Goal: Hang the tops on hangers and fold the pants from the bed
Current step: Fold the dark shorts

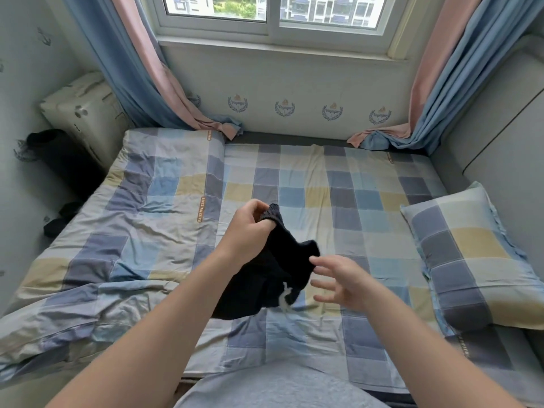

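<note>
Two hands are up over the bed [294, 178], and I read the scene from the left. Past the mattress edge lies a low heap of dark clothes [60, 219], and a checked quilt [132, 231] is bunched along that side. My left hand [250, 231] curls its fingers round a gathered, elastic-looking edge of the dark garment [265, 278], lifting it so the rest hangs above the sheet. I take that as holding the waistband to find its shape. The cloth is near black, soft and crumpled, with a white drawstring [285, 297] dangling, so I judge it pants rather than a top. My right hand [341, 285] is spread and holds nothing, fingertips just beside the fabric, probably to take the opposite side. A pillow [471, 260] sits far right.
</note>
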